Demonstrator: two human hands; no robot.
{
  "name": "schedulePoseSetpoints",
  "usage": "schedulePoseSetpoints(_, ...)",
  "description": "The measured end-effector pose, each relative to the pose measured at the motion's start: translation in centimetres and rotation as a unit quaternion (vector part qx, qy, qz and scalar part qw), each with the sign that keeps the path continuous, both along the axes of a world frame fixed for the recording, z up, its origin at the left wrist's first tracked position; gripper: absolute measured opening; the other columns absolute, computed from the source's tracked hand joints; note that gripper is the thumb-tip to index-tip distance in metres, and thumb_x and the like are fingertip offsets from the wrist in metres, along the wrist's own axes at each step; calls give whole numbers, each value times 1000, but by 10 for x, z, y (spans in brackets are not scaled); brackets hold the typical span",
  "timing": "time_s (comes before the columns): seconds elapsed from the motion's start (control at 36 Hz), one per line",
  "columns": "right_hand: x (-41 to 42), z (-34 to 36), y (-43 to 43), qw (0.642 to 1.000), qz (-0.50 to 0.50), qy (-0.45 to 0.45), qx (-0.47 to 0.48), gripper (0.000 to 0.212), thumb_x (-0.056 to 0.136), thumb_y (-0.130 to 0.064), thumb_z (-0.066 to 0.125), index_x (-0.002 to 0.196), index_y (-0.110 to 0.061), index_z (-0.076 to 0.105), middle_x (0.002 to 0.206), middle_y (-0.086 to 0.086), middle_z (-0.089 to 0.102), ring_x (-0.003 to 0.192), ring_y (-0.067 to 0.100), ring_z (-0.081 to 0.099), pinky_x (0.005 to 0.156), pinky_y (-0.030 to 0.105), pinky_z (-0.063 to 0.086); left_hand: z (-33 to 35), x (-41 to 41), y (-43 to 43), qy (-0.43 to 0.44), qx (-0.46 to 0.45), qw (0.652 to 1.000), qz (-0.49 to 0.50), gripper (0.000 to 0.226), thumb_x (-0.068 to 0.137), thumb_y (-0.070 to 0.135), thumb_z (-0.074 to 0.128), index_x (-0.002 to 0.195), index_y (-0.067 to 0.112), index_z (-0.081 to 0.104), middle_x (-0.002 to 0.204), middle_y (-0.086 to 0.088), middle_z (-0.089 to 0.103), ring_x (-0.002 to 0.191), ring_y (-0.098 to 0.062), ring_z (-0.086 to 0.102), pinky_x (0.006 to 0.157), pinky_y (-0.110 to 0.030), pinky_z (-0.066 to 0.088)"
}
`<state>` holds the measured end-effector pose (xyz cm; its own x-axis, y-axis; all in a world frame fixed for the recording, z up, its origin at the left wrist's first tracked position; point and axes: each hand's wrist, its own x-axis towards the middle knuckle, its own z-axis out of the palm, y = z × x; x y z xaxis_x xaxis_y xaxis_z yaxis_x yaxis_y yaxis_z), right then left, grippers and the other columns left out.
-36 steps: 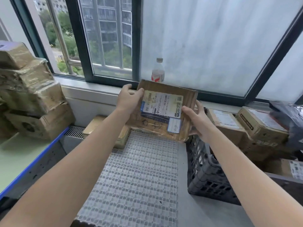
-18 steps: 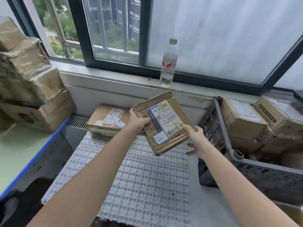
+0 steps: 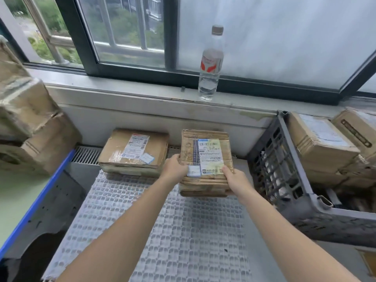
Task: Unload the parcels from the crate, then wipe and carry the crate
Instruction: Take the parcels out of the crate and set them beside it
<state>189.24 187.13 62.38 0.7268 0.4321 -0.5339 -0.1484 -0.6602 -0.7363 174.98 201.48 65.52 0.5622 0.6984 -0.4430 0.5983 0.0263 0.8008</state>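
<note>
This location is serving as a parcel-handling room, possibly a courier depot or mailroom. A labelled parcel point(image 3: 134, 151), taped and carrying printed shipping slips, is lying on a white grid mat point(image 3: 162, 231). A dark plastic crate point(image 3: 271, 169) is holding further cartons point(image 3: 319, 139). Worn boxes point(image 3: 30, 123) are sitting stacked on a blue-edged worktop point(image 3: 16, 200) beside the window point(image 3: 122, 27).

A white lattice mat point(image 3: 162, 231) lies on the grey worktop point(image 3: 272, 263), bearing the left parcel point(image 3: 132, 151) and the right parcel point(image 3: 205, 159), 2 taped cardboard boxes near each other at its far end, with the dark crate point(image 3: 272, 169) beside it.
</note>
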Motion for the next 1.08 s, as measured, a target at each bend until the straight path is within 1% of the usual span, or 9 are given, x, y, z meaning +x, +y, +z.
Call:
schedulePoseSetpoints(0.06,1,-11,14,1000,6,-10,-14,47,100,-47,43,121,-9,60,119,10,65,106,29,61,97,47,50,-7,0,3,10,-12,1000,14,51,92,10,55,141,10,41,114,0,54,91,-15,55,77,-34,51)
schedulePoseSetpoints(0.11,2,-20,28,1000,7,-11,-21,54,102,-47,39,133,-7,54,127,11,61,112,30,58,100,44,47,-17,0,7,15,-20,999,27,48,94,8,53,140,9,41,107,3,55,89,-13,54,79,-33,52)
schedulePoseSetpoints(0.25,1,-35,54,999,18,5,-50,55,104,-46,28,133,-6,51,127,13,59,111,30,57,100,46,46,-34,4,20,35,6,999,5,79,83,13,65,152,23,26,140,-3,52,115,-24,57,93,-42,53)
schedulePoseSetpoints(0.39,6,-45,61,998,19,21,-63,60,102,-53,27,138,-9,47,136,11,53,121,31,52,104,50,43,-38,9,24,24,1,1000,-3,94,89,9,67,157,17,4,155,-5,31,120,-19,49,74,-18,42)
schedulePoseSetpoints(0.5,5,-44,61,997,38,27,-66,55,104,-48,28,142,-11,41,139,11,50,124,31,50,105,51,42,-46,9,26,43,46,998,-11,94,88,3,67,157,18,6,159,-3,23,138,-22,35,88,-20,41)
schedulePoseSetpoints(0.61,4,-42,62,996,48,12,-76,53,104,-45,27,147,-15,33,146,10,45,130,32,46,107,52,41,-45,9,22,92,106,989,-41,94,88,1,65,157,16,3,159,-5,17,147,-25,17,118,-41,27)
schedulePoseSetpoints(0.75,4,-24,59,995,65,-9,-74,52,104,-42,32,150,-18,29,143,7,48,120,29,52,100,48,47,-34,9,19,92,128,986,-52,97,85,1,67,157,18,3,157,-4,18,147,-24,16,117,-39,24)
schedulePoseSetpoints(1.03,7,28,34,994,76,-60,-51,55,104,-43,33,153,-21,22,157,4,31,129,29,44,104,45,42,7,9,8,77,159,982,-73,93,83,10,70,155,21,13,153,-5,22,140,-27,26,112,-45,35)
schedulePoseSetpoints(1.08,6,43,26,994,75,-77,-34,55,104,-42,34,153,-20,22,155,5,32,119,24,48,96,38,45,17,12,3,76,177,977,-89,91,85,12,69,155,20,12,155,-6,21,141,-27,24,114,-41,32)
